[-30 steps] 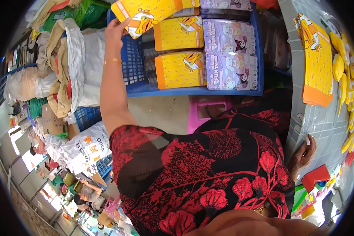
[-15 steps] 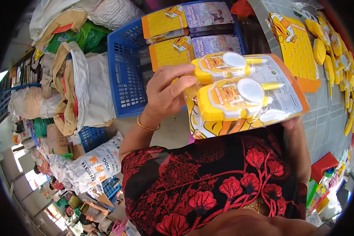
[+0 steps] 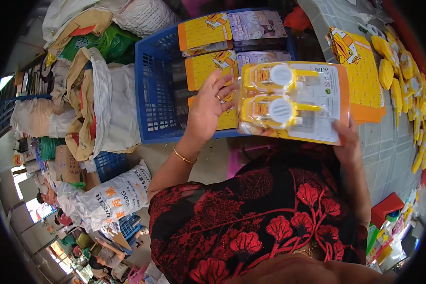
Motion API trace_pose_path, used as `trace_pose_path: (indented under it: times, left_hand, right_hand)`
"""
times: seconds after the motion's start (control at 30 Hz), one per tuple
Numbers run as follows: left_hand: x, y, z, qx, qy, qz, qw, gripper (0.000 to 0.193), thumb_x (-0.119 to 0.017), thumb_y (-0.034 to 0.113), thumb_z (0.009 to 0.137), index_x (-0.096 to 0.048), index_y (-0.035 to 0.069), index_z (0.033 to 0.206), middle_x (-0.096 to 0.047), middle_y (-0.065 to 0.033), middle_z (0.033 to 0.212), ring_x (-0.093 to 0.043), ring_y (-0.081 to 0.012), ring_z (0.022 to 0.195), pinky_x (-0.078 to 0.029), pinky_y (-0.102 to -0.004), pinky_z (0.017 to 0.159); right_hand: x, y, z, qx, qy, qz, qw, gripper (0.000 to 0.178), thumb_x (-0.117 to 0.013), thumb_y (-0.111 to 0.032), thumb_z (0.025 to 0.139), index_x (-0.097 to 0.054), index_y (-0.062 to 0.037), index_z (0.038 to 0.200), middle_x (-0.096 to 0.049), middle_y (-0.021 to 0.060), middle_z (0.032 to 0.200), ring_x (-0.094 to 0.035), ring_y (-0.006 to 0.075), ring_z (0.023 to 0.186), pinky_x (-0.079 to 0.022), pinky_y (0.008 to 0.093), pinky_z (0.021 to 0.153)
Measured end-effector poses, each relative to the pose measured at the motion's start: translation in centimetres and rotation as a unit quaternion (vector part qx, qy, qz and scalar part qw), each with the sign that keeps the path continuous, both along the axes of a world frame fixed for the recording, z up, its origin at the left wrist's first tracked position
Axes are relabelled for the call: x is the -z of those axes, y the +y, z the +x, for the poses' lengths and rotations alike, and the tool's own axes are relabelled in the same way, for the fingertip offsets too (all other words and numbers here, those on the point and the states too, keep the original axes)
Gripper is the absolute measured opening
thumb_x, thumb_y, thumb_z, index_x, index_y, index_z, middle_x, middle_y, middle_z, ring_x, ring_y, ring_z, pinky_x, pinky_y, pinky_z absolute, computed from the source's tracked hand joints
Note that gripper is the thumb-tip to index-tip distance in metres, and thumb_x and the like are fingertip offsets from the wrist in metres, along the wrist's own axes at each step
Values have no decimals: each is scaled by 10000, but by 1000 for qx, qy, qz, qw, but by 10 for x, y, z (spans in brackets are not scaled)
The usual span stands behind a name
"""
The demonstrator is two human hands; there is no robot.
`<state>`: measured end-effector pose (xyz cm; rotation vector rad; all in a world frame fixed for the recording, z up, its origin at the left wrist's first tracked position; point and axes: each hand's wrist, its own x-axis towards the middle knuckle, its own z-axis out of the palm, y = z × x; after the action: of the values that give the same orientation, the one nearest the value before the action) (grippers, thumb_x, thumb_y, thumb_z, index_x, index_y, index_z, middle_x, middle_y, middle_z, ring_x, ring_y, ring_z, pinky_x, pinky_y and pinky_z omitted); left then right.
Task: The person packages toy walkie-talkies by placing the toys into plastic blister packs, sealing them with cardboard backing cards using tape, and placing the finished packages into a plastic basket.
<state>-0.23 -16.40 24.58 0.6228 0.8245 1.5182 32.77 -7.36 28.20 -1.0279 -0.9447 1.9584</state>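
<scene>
In front of my chest is a clear blister pack of two yellow toy walkie-talkies, each with a round white speaker grille and a yellow antenna. My right hand grips the pack's near right corner, thumb on top, other fingers mostly hidden. Beside the pack's left edge, my left hand has its fingers spread; fingertips are close to the plastic, and I cannot tell if they touch it. Beyond both hands, a blue plastic basket contains stacks of yellow packs and purple packs.
On the right, a table with a grey checked cover bears yellow cards and a heap of yellow walkie-talkies. Large white sacks stand left of the basket. A printed white sack lies nearer. People sit at the far lower left.
The blister pack has levelled out and shifted slightly away from my chest. My left hand has drawn back from its top to beside the left edge; my right hand now shows at its corner.
</scene>
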Motion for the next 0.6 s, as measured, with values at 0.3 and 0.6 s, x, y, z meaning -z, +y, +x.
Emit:
trace_pose_path:
  times: [0.3,0.6]
  left_hand:
    - [61,2,-4,46,-106,-198,973,411,-632,84,859,-482,9,1234,-595,-98,1144,-603,-208,1018,-493,-384,914]
    - [172,-5,-185,-235,61,-182,953,388,-602,-28,842,-507,-10,1217,-599,-127,1146,-626,-247,987,-539,-381,848]
  right_hand:
    - [15,-18,-22,-113,-38,8,993,509,-529,-100,901,-338,5,1362,-529,123,1255,-565,191,1067,-456,327,910]
    - [-19,-34,58,-82,-569,565,592,561,-568,18,788,-422,-36,1327,-497,192,1296,-498,372,1173,-374,430,1007]
